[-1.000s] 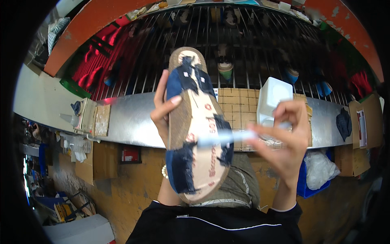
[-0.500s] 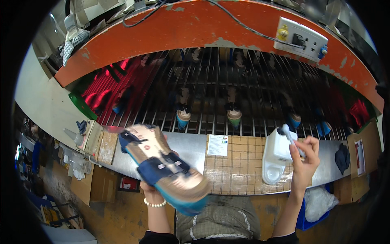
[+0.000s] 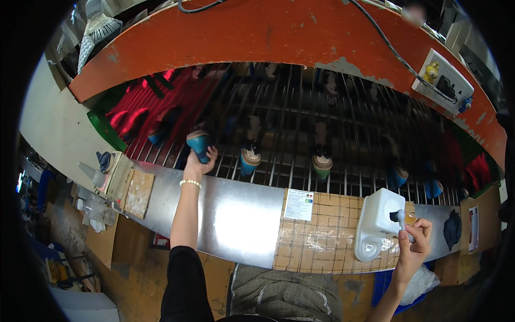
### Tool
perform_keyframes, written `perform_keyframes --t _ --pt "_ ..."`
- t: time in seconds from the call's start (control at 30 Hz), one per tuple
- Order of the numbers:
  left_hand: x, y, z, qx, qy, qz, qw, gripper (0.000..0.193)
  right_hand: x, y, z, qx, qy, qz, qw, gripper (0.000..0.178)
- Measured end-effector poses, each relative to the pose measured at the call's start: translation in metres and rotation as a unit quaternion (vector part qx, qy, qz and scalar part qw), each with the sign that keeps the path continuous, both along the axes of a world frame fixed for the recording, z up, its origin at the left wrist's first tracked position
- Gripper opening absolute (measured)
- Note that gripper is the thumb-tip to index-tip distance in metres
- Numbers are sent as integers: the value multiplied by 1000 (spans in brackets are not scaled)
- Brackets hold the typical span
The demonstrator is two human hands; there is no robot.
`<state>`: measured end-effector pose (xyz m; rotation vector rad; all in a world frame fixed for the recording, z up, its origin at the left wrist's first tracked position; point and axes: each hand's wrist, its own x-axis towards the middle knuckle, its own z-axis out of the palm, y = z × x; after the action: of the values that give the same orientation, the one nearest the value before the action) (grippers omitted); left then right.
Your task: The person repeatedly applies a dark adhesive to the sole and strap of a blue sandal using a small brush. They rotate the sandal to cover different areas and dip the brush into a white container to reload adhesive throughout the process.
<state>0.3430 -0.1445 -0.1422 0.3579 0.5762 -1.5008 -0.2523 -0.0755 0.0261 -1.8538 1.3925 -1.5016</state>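
Observation:
My left hand (image 3: 204, 160) reaches out to the metal-rod rack (image 3: 273, 161). Its fingers are closed around the blue end of a sandal (image 3: 198, 143), whose far part is lost in the dark of the rack. At the right, my right hand (image 3: 415, 242) pinches a slim pale tool (image 3: 402, 219) with a rounded end. That end is at the dark opening of a white plastic container (image 3: 382, 212); whether it goes inside, I cannot tell. Beside the held sandal, other sandals with blue or green soles, such as this one (image 3: 250, 160), rest on the rods.
An orange panel (image 3: 257, 37) with a power socket (image 3: 443, 80) arches over the rack. In front runs a metal ledge (image 3: 236, 220) with a taped cardboard sheet (image 3: 306, 244) and a printed card (image 3: 298, 205). A dark cloth (image 3: 452, 229) lies at the right, near a cardboard box (image 3: 485, 214).
My left hand has carried the sandal from above the ledge forward onto the rack. My right hand keeps the pale tool by the white container. The view has shifted slightly.

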Motion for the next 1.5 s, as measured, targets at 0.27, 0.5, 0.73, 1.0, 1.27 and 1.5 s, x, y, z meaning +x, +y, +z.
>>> perform_keyframes --t 0.27,0.5,0.73,1.0,1.27,1.5 --pt "35 -30 -30 -4 -259 292 921 48 10 -6 -2 8 8 15 1000 20" --pt "-152 -64 24 286 -897 -220 256 103 -1 7 -1 18 17 -8 1000 21" --pt "-89 -52 64 36 -739 -215 638 86 -64 35 -7 40 80 -117 989 14" --pt "-197 118 117 -481 -272 34 833 81 -89 53 -34 36 322 -106 940 18" --pt "-250 155 161 -407 -144 48 901 71 -86 52 -61 -6 339 -130 932 16" --pt "-241 175 187 -437 -323 30 839 65 -84 49 -72 1 338 -139 931 18"
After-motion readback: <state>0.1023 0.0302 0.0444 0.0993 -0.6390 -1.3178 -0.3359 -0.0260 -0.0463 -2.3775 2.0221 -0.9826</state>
